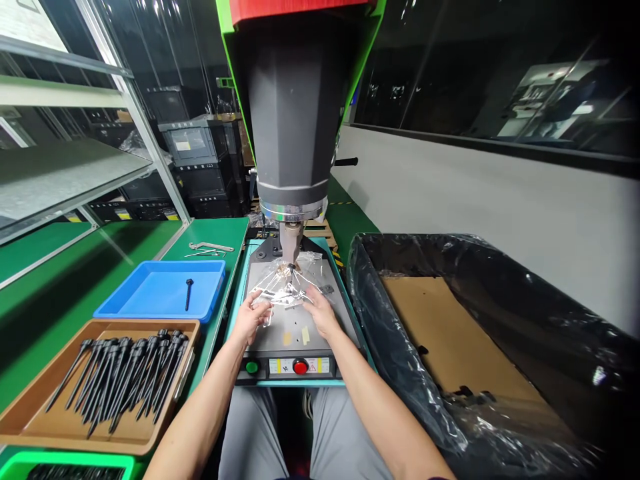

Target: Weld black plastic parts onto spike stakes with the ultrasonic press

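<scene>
A sheet of crinkled clear plastic film point(270, 285) lies on the grey machine plate point(270, 337), under the tip of a metal press head point(290, 241). My left hand point(249, 319) pinches the film's near left edge between thumb and fingers. At its near right edge, my right hand point(321, 313) grips the film with the fingertips. A small dark part point(291, 267) shows at the press tip; glare on the film hides its shape. Below my hands, the plate's front panel carries a green button point(251, 367) and a red button point(300, 367).
To the left, a brown tray point(145, 325) holds several long black bolt-like parts point(125, 373). A blue tray point(150, 270) with one such part stands behind it, near a wrench point(213, 247). A black-lined bin point(367, 287) stands right. The machine's dark housing point(295, 120) hangs overhead.
</scene>
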`<state>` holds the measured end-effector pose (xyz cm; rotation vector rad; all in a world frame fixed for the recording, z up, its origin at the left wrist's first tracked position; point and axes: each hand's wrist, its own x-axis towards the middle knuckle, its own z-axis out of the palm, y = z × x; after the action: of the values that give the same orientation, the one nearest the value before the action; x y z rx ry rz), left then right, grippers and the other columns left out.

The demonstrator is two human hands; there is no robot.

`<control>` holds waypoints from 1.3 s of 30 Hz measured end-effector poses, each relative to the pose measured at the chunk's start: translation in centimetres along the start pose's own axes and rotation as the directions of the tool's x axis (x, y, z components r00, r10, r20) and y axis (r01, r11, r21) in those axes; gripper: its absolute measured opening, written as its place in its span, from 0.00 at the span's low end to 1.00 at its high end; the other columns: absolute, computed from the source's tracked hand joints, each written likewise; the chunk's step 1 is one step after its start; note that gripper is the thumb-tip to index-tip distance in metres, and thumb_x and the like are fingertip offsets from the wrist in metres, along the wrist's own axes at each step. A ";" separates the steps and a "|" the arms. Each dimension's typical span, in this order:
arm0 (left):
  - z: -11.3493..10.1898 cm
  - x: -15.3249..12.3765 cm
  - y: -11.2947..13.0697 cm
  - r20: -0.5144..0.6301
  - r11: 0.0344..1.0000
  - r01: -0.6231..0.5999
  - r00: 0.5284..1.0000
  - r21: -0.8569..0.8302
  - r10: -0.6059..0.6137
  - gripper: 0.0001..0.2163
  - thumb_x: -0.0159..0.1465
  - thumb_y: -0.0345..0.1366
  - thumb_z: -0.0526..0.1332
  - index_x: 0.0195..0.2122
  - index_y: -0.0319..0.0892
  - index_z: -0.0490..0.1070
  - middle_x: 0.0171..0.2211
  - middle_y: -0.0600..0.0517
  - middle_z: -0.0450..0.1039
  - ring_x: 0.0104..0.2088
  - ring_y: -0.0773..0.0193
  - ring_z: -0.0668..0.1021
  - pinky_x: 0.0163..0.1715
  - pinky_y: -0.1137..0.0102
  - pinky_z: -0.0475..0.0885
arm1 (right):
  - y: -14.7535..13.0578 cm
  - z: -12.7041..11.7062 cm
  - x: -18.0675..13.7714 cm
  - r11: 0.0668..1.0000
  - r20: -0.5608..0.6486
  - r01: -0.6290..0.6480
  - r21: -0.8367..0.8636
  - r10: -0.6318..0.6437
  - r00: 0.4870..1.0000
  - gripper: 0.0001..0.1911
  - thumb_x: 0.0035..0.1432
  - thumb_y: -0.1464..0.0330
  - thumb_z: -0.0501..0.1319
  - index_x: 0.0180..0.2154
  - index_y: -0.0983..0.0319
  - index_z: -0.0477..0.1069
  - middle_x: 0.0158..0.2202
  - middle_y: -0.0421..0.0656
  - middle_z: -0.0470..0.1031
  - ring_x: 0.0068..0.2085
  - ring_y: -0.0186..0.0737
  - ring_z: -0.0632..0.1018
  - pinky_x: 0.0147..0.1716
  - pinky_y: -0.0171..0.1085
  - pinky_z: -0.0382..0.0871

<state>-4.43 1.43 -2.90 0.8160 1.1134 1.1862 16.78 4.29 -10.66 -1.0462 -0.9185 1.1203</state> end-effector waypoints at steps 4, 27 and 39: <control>0.0 -0.1 0.0 -0.030 0.999 0.042 0.999 0.020 -0.041 0.38 0.46 0.38 0.75 0.57 0.37 0.62 0.35 0.43 0.78 0.24 0.67 0.78 0.24 0.73 0.70 | 0.2 -0.6 -0.9 1.000 -0.053 -0.019 0.009 0.020 0.998 0.32 0.37 0.65 0.70 0.49 0.58 0.73 0.53 0.51 0.74 0.54 0.56 0.74 0.52 0.54 0.68; -10.5 -7.2 -10.5 -0.123 0.607 -0.121 0.931 0.785 0.344 0.32 0.54 0.43 0.66 0.59 0.43 0.64 0.55 0.42 0.68 0.56 0.48 0.71 0.54 0.55 0.66 | 4.7 -13.3 -15.1 0.546 -0.087 0.048 -0.836 -0.218 0.972 0.39 0.59 0.51 0.55 0.67 0.59 0.50 0.63 0.53 0.59 0.61 0.56 0.65 0.58 0.51 0.62; -11.4 -7.1 -10.9 -0.078 0.588 -0.125 0.949 0.799 0.307 0.35 0.54 0.46 0.66 0.62 0.43 0.61 0.58 0.42 0.66 0.59 0.48 0.69 0.56 0.57 0.65 | 4.4 -13.9 -14.8 0.592 -0.084 0.044 -0.805 -0.188 0.979 0.38 0.59 0.51 0.55 0.66 0.60 0.52 0.63 0.52 0.60 0.61 0.53 0.66 0.59 0.48 0.63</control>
<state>-12.27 -8.62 -14.62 1.5769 1.8086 0.9568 25.86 -12.18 -19.39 -1.7537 -1.3900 0.4452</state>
